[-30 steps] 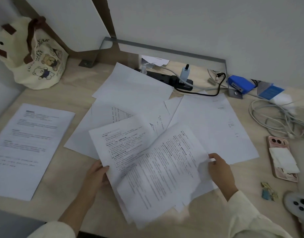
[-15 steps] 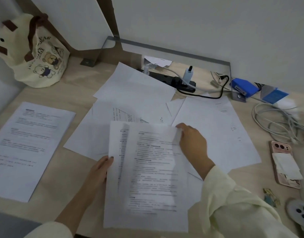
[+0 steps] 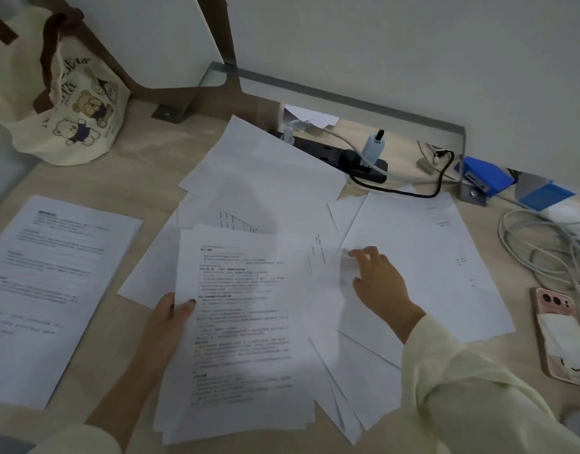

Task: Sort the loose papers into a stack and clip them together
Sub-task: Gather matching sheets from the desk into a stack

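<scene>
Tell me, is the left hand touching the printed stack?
Touching. The head view shows the thumb of the left hand pressed on the printed stack at its left edge.

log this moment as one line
step: gathering sheets | left hand: grips printed stack at its left edge | right hand: fingers spread over loose sheets | clip: none visible on stack

Upper left, a cream canvas tote bag (image 3: pixel 69 103) has brown handles and printed teddy bears. At centre, white paper sheets (image 3: pixel 243 322) carry black text on the pale wood-grain desk (image 3: pixel 144 178). At right are a blue plastic stapler (image 3: pixel 485 174) and a pink phone case (image 3: pixel 555 301).
</scene>
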Demonstrator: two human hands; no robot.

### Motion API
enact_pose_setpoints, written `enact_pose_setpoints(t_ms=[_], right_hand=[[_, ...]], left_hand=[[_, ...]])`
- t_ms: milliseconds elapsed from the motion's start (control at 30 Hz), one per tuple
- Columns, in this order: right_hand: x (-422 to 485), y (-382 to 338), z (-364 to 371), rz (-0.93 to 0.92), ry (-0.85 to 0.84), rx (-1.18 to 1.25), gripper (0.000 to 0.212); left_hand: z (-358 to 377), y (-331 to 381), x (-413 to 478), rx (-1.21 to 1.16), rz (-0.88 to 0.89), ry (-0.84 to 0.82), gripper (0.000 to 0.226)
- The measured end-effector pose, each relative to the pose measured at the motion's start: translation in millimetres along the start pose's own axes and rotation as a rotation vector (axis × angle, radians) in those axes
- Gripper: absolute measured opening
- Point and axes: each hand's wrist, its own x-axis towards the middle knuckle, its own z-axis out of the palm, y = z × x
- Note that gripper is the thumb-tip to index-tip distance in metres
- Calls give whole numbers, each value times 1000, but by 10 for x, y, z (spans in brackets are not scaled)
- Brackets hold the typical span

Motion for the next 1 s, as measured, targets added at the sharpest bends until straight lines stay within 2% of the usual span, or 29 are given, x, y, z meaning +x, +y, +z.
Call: enact_pose_setpoints(t_ms=[133, 200, 300, 533, 633, 700, 767, 867, 1000], right_hand=[[259, -62, -70, -279, -96, -242, 67], [368, -82, -114, -355, -118, -362, 72], [468, -75, -155, -385, -103, -454, 71], [526, 2, -240, -384, -105, -544, 49], [490, 73, -223, -369, 53, -490, 37], [394, 111, -233, -290, 47, -338, 27], [300, 188, -262, -227, 113, -217, 24], [152, 302, -413, -138, 297, -102, 19], [-76, 423, -614, 26, 425, 33, 20]], left_hand=[[-56, 28, 170, 54, -12, 27, 21], [-56, 30, 240, 69, -34, 15, 23], [-20, 25, 289, 69, -70, 5, 22], [1, 36, 313, 73, -108, 7, 19], [-3, 37, 311, 75, -94, -12, 20], [3, 32, 288, 77, -86, -26, 21], [18, 19, 253, 65, -83, -30, 20], [39, 4, 193, 30, -78, -15, 23], [43, -26, 100, -31, -64, 6, 23]])
